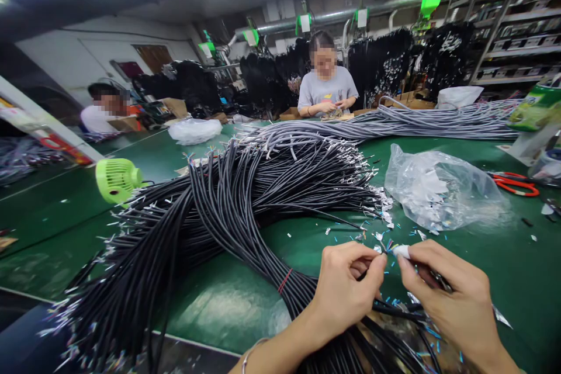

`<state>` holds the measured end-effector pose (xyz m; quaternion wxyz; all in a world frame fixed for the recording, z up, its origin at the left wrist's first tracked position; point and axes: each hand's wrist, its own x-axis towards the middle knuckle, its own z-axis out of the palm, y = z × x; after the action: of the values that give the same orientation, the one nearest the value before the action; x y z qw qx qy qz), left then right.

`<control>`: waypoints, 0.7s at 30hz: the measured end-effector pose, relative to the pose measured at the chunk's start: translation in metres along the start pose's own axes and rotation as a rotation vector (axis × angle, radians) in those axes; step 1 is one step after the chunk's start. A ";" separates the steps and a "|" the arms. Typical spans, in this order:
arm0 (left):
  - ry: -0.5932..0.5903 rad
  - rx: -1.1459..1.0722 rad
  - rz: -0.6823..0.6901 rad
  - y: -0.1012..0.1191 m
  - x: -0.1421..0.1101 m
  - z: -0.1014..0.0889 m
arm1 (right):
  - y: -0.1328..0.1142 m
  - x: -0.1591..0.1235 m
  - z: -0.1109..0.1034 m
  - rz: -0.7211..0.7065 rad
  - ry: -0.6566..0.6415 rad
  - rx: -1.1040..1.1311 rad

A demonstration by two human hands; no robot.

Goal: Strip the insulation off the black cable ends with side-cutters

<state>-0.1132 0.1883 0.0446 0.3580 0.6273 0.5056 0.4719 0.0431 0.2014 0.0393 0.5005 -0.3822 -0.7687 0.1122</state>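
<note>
My left hand (346, 286) is closed in a pinch, with thin coloured wires (390, 245) of a cable end at its fingertips. Facing it, my right hand (456, 298) has thumb and index finger drawn together by the same wires; a white piece (401, 252), perhaps a finger cover, shows at its tip. Whether the right fingers grip anything is unclear. Under my hands runs a bundle of black cables (267, 254), tied with a red band (284, 280). A larger heap of black cables (289, 184) with stripped white ends lies beyond it.
Grey cables (407, 123) lie across the back of the green table (210, 310). On the right are a clear plastic bag (442, 187) with scraps and red-handled scissors (517, 183). A green fan (117, 180) stands left. A person (326, 85) works opposite; another (103, 111) sits far left.
</note>
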 end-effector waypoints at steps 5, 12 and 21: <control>0.009 -0.042 -0.017 -0.001 0.000 0.000 | -0.001 0.000 -0.001 0.024 -0.014 0.021; -0.008 -0.065 -0.010 -0.002 -0.001 0.001 | -0.005 0.008 -0.001 0.218 -0.053 0.102; 0.127 0.027 0.104 0.002 -0.001 0.000 | 0.000 -0.001 0.000 -0.048 -0.002 0.053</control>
<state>-0.1132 0.1869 0.0460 0.2919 0.6263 0.5002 0.5219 0.0433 0.2006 0.0392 0.5122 -0.3500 -0.7749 0.1210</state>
